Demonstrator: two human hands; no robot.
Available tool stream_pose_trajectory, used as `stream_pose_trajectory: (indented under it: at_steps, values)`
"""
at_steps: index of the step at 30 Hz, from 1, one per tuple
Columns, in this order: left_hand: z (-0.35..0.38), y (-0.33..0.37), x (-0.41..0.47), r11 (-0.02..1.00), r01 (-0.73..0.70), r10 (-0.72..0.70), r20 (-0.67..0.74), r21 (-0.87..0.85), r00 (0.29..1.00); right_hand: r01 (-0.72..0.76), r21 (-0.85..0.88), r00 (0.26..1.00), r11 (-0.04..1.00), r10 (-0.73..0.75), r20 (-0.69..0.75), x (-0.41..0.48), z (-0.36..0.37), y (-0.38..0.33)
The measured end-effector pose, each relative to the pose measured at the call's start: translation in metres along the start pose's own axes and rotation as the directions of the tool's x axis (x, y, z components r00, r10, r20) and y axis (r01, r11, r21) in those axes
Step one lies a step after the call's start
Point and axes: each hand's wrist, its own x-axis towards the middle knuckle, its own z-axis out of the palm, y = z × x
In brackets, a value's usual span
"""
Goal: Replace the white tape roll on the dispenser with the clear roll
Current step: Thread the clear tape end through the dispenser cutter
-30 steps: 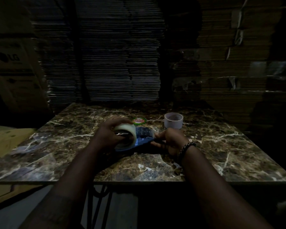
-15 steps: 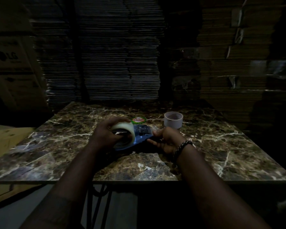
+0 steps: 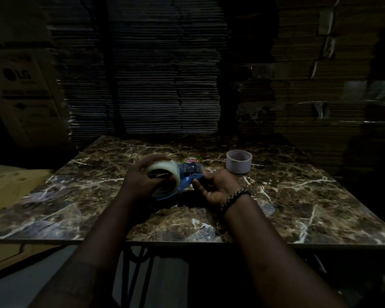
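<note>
Seating the clear roll is the job in hand, and there is only the head view to call it from, dim as it is. Your left hand is wrapped over the top and near side of that roll, fingers curled closed around it, pressing it against the blue dispenser. Your right hand, just right of the dispenser, is closed on its handle end, thumb along the blue plastic, steadying the frame. Taking the dispenser as the landmark: the clear roll sits at its left end, its open core facing toward you and slightly left, so the roll's axis runs roughly across the frame's flat side. Whether the core is fully down on the hub you cannot tell from here; the left hand hides it. The white roll stands on end beyond and to the right of the dispenser, clear of both hands, already off. A small label lies just behind the dispenser on the marble table. The left hand is the one on the roll, so the final push along that axis looks like its work.
</note>
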Motion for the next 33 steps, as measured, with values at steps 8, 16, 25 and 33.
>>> stream_pose_trajectory:
  at_steps: [8,16,25,33]
  values:
    - [0.008,0.004,0.003,1.000,0.003,-0.004,0.021,0.012,1.000,-0.060,-0.062,0.997,0.996,0.058,-0.043,0.009,0.009,0.013]
    - [0.000,-0.002,-0.001,0.999,0.020,-0.021,-0.008,-0.027,1.000,0.029,-0.225,0.999,0.974,-0.036,-0.026,-0.011,0.002,0.004]
    - [0.005,0.002,-0.006,0.980,-0.142,0.141,0.019,0.138,0.990,0.083,-0.780,0.937,0.620,-0.315,-0.151,-0.017,-0.031,-0.044]
    - [0.017,-0.003,0.003,0.945,-0.186,0.169,0.086,0.268,0.982,0.005,-0.948,0.939,0.317,-0.328,-0.104,-0.022,-0.039,-0.055]
